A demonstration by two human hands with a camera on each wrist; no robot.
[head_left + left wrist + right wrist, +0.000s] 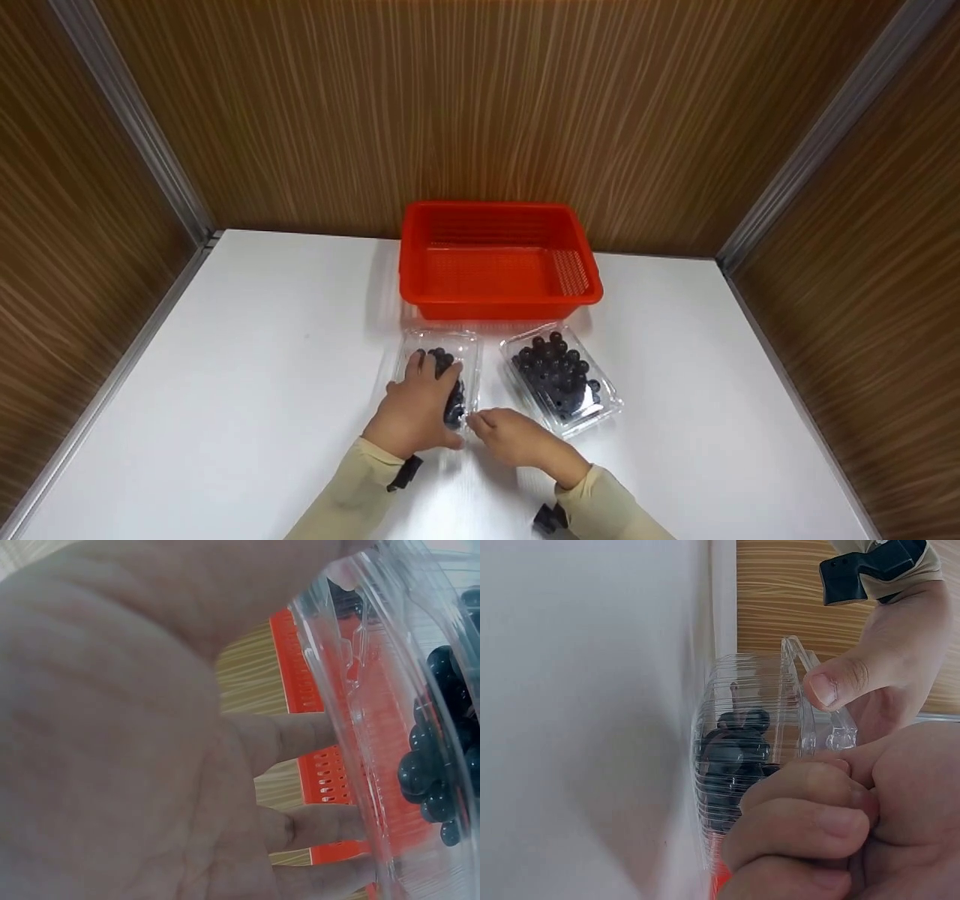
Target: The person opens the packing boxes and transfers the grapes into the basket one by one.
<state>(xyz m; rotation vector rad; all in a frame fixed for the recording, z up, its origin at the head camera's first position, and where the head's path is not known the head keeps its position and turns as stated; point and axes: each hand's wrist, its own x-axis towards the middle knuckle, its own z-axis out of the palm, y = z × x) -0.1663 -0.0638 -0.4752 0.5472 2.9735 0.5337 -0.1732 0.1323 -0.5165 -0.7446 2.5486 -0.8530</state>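
The left hand (415, 409) lies over the near box (439, 375) of dark berries, fingers curled on its lid. The right hand (511, 437) pinches that box's front edge. It sits on the table (247, 390), beside a 2nd box (561, 376), before the red basket (496, 259).

basket (499, 259) behind two boxes | left box (439, 375) beside right box (561, 377) | all on table (247, 360)

The left hand (127, 765) filled most of the view, its fingers (300, 735) lying against a clear plastic box (375, 727) of dark blueberries (435, 780). A red basket (300, 675) showed behind, against a wood-grain wall (247, 675).
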